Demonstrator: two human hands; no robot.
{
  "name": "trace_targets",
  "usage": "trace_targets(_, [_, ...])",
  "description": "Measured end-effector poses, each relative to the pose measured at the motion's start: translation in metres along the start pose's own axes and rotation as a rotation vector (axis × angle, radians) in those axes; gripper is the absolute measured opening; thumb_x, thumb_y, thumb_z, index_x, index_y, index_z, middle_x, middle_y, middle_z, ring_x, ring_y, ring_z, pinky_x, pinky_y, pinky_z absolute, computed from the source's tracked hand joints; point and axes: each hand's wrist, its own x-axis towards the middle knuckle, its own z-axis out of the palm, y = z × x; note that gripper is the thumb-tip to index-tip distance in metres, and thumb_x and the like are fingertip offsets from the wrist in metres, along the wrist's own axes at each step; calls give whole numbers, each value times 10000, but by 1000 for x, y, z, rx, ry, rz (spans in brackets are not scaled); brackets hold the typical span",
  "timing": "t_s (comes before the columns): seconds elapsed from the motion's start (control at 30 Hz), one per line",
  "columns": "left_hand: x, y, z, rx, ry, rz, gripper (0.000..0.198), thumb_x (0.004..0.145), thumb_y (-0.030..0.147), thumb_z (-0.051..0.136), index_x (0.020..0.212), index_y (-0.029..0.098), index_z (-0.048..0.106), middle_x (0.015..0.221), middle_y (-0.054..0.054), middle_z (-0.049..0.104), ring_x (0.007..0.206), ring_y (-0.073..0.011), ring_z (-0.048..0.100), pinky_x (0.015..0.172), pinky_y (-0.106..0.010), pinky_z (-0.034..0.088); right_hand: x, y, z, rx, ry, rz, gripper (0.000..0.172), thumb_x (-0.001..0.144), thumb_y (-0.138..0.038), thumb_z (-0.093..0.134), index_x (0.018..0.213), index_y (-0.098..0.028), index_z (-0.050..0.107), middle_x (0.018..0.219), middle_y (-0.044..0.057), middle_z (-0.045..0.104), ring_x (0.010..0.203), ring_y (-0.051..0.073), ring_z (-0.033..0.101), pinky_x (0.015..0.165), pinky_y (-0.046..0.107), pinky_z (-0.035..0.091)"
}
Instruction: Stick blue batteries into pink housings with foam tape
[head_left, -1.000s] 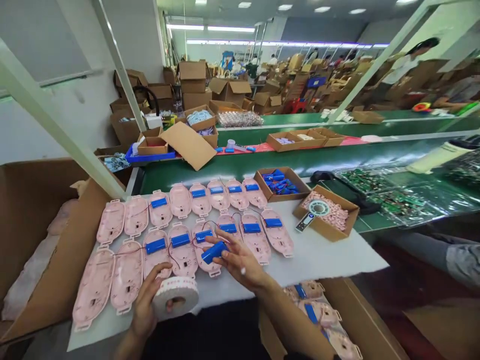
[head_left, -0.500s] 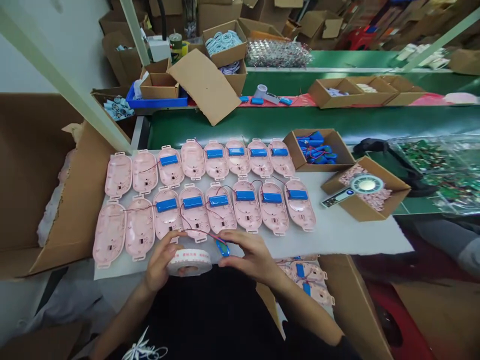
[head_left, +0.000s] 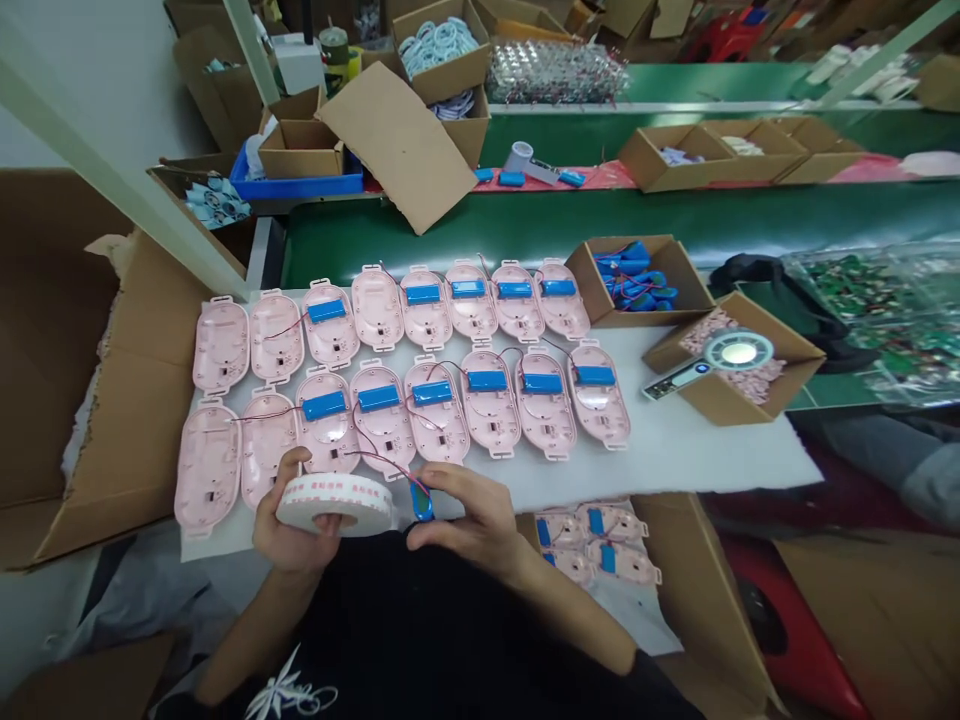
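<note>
Since one second ago, the blue battery pack (head_left: 424, 503) has come from above the pink shells (head_left: 490, 418) to the near side, close to the person's body; it is now just right of the white tape roll (head_left: 334, 492). The right hand (head_left: 480, 518) has its thumb and forefinger clamped on this pack, whose end faces up. The left hand (head_left: 291, 530) is closed around the roll, with a fingertip showing in its hole.

From where I stand, the thin wires (head_left: 386, 460) worry me most. They bend leftward over the near shells, so they could catch on a shell or on the roll and be pulled from the pack. Also, with such a narrow pinch, the pack might slip and fall off the near edge of the white sheet (head_left: 705, 450).

The lower part of the pack is hidden, and so are the other right fingers. I cannot find the tape's free end, and the printing is too small to read. The roll and left hand partly cover two near shells.
</note>
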Motion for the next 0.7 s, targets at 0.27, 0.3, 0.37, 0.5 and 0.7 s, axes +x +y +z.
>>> trace_targets(0.27, [-1,8,9,-104,80,-42,302,938,368,650,1198,223,695,517,72,594,368,-117,515,433,-220,472,-2,-3,4,549,-39,499,417,1052,-526,612,1373,-259,622,1083,70,677,792,163,689,725,320,614])
trace_targets(0.3, [-1,8,8,-124,73,-42,303,946,356,641,1212,219,686,522,75,593,376,-110,515,440,-210,470,-4,-3,7,629,-80,586,465,1015,-536,669,1383,-259,603,1074,57,666,724,135,646,671,293,591])
trace_targets(0.37, [-1,6,7,-165,55,-38,313,938,336,656,1223,207,672,531,80,595,384,-96,510,453,-190,470,-11,-2,17,736,-190,720,607,869,-520,847,1362,-257,608,1058,40,677,691,119,603,635,268,561])
trace_targets(0.5, [8,11,0,-236,-58,19,349,858,275,719,1195,199,671,559,88,613,367,-83,481,477,-196,504,-26,4,27,880,-263,860,585,758,-486,933,1221,-218,696,822,-16,677,672,132,609,644,274,547])
trace_targets(0.7, [27,49,-8,-138,18,98,334,882,434,747,1129,217,689,539,85,588,392,-94,477,444,-209,475,-41,12,-19,670,-328,928,415,812,-429,897,1126,-198,751,821,0,720,724,154,670,709,294,571])
